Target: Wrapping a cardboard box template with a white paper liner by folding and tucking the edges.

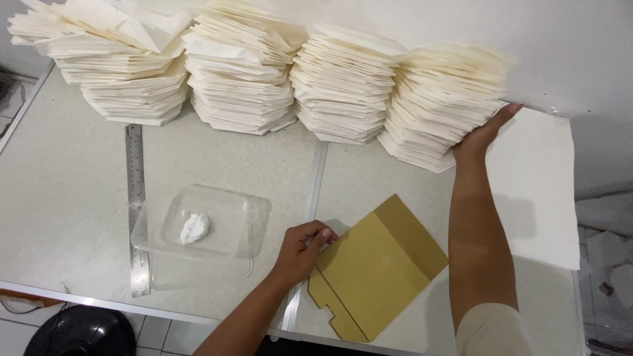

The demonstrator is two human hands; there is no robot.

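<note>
Four tall stacks of folded cream paper (343, 82) already line the table's far edge, while the left hand (304, 247), fingers curled, pins a brown card template (376, 270) near the front edge and the right hand (484, 135) rests flat, fingers extended, against the rightmost stack.

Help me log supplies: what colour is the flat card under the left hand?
Mustard yellow-brown, plain; the card under the left hand shows best in the head view.
</note>
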